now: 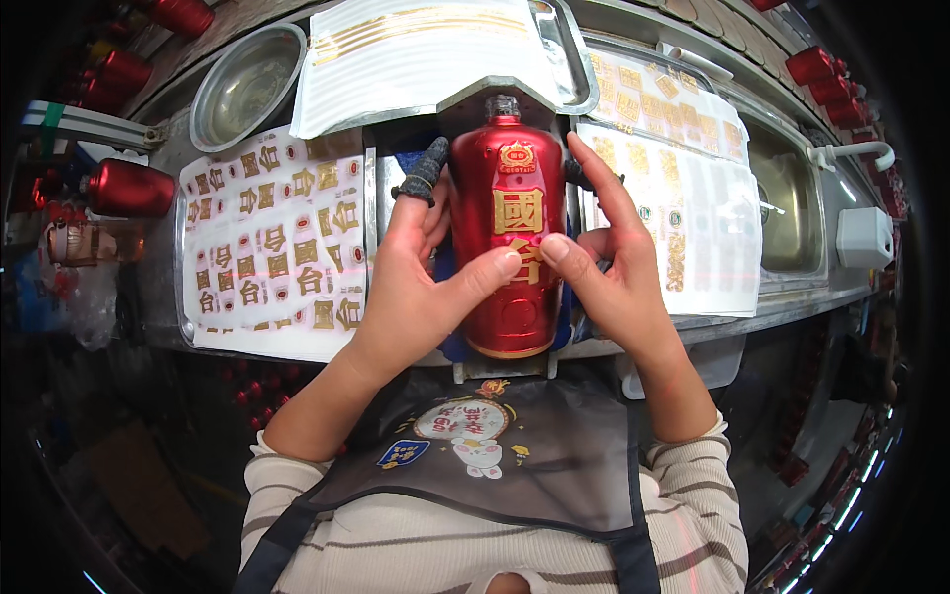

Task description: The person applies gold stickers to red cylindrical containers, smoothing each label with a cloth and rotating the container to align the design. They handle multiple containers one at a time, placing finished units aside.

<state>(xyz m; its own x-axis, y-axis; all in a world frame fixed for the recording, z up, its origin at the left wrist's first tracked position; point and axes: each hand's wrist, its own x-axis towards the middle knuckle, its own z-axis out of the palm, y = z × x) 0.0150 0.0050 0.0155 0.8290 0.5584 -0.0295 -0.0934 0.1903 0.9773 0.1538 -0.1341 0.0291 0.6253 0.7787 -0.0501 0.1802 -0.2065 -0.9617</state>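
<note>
Both thumbs met on the gold decal at the middle of the red bottle (pixel 507 247), which lay neck-away in a cradle straight ahead of the person. The left hand (pixel 421 287) cupped its left flank, a dark fabric cot on the forefinger; the right hand (pixel 604 262) clasped the right flank, forefinger stretched toward the shoulder. So both hands were closed around the bottle, not free of it. The glaze looked glossy and slick, the body a rounded cylinder with a short grey-capped neck; on so smooth a curve, uneven thumb pressure could probably skew the thin decal or trap a crease. To the left lay a white sheet of gold decals (pixel 272 247) on a tray, to the right another sheet (pixel 683 223), paler and glossier. Farther off sat a round steel bowl (pixel 247 84), and a second red bottle (pixel 129 188) lay at the far left.
</note>
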